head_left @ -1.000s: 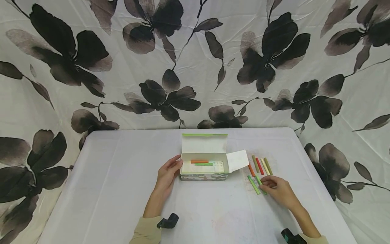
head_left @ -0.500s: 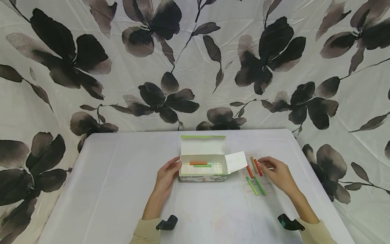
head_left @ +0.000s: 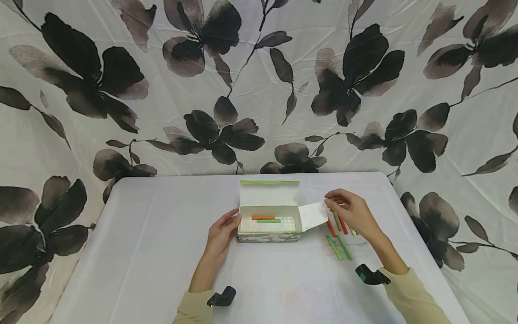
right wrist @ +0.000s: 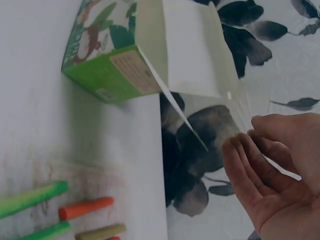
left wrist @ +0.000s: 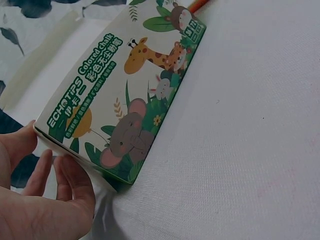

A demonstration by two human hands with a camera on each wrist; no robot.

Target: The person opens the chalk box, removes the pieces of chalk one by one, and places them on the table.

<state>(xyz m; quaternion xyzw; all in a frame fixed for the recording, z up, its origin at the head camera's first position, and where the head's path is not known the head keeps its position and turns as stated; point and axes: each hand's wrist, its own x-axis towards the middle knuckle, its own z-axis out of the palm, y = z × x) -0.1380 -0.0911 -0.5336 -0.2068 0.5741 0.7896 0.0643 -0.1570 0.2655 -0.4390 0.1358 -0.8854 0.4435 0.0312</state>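
Observation:
A white-and-green box labelled colored chalk (left wrist: 117,95) stands with its lid raised and its right end flap (head_left: 313,216) folded out. My left hand (head_left: 220,236) holds the box's left end, with thumb and fingertips at the corner. Inside lie an orange chalk stick (head_left: 263,217) and a green chalk stick (head_left: 269,221) above paler sticks. My right hand (head_left: 352,213) hovers by the flap's outer tip. Its fingers are loosely bent, with nothing between them in the right wrist view. Under it lie several loose sticks, including orange chalk (right wrist: 86,208) and olive chalk (right wrist: 101,232), some partly hidden by the hand.
The white-covered table (head_left: 162,211) shows faint chalk smudges near the loose sticks. Two green chalk sticks (head_left: 334,247) lie nearest the front. Behind the table hangs a flower-printed cloth (head_left: 259,90). Both wrists wear small black cameras (head_left: 222,297).
My right hand has gone from the green sticks, over the red one, back and left to the flap's tip. The left hand keeps its place on the box.

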